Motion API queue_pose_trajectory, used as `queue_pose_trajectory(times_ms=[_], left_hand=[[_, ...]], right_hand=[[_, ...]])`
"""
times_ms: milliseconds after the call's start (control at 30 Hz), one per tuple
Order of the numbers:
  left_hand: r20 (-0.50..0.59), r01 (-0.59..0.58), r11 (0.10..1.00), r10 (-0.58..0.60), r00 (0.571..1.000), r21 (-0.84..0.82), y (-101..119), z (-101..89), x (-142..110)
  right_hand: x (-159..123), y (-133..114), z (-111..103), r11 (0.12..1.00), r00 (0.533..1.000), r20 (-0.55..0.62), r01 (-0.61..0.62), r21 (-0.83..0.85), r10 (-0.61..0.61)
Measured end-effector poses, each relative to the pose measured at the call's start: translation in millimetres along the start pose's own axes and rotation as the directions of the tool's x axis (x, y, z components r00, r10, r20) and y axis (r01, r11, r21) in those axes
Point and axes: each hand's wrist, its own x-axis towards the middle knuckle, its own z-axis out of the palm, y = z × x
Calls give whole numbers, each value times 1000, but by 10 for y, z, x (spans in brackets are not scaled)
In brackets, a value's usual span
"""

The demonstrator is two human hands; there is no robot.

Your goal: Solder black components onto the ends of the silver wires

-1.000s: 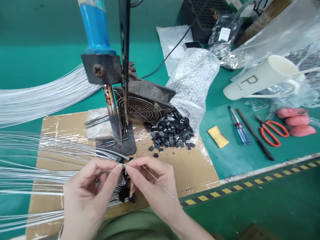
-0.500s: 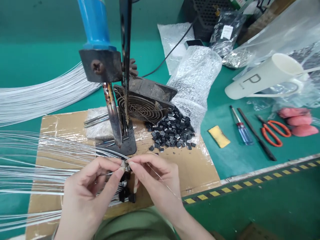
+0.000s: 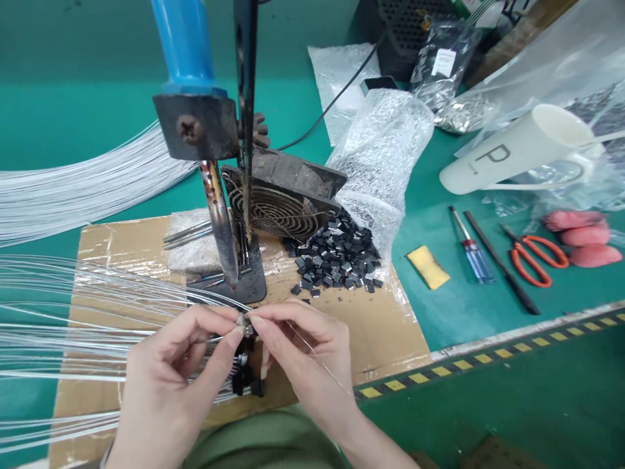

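Over the near half of a flat brown cardboard sheet (image 3: 385, 332), my fingertips almost met. My left hand (image 3: 173, 381) had thumb and forefinger pinched on a small pale-grey blocky piece (image 3: 240, 320); my right hand (image 3: 315, 371) gripped a thin silvery wire (image 3: 319, 357) between thumb and forefinger, its tail trailing over the palm towards four o'clock.

I took the step in hand to be a close lining-up, piece from the left and wire from the right, just short of the dark tip of the blue-handled soldering iron (image 3: 188, 58) at twelve. The next move, I judged, called for two steady pinches and knuckles well away from that metal, which might burn.

The piece looked tiny and matte, with bright metallic bits by its four-o'clock side; my fingertips covered most of it, so I couldn't tell whether the wire touched it. Long, thin white cables (image 3: 97, 333) spread towards nine, small black rectangular blocks (image 3: 238, 383) sat at six, and a heap of flat black plastic connectors (image 3: 336, 257) lay at two.
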Motion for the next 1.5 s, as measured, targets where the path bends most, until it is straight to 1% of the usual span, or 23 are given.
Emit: queue_pose_trajectory(times_ms=[67,133,233,300,367,500,667,733,833,933,1000,1200,1500], left_hand=[[5,6,1000,-6,1000,-10,8,11,4],[7,7,1000,-7,1000,-13,15,24,18],[-8,8,1000,-8,1000,-12,21,37,50],[-25,11,1000,-11,1000,-1,20,38,68],[-39,13,1000,-13,999,10,14,31,76],[-48,20,1000,-19,999,15,-14,8,70],[-64,20,1000,-19,998,17,-31,-4,71],[-64,20,1000,-19,998,21,-23,-4,77],[-68,21,1000,-21,997,10,1,-1,89],[-65,18,1000,-18,998,-9,16,5,102],[-67,11,1000,-13,998,-23,13,7,107],[-87,17,999,-19,996,-33,-12,17,123],[-137,34,999,-37,990,-29,19,27,150]], right_hand=[[-9,0,-11,999,1000,8,23,-26,-23],[-26,0,-38,988,996,7,94,-120,-94],[-53,0,-100,922,971,57,239,-304,-233],[-69,3,-135,878,957,104,291,-380,-272],[-82,9,-152,866,954,108,299,-400,-280],[-95,3,-162,882,952,72,303,-362,-298],[-58,-56,-203,818,937,90,339,-465,-337],[-33,-90,-201,822,931,110,359,-441,-348],[-11,-137,-164,866,931,118,365,-340,-346],[-19,-155,-117,917,945,126,324,-232,-302],[-28,-151,-92,932,950,122,306,-195,-287],[3,-135,-43,933,953,76,302,-195,-293],[67,-150,15,949,963,27,268,-167,-267]])
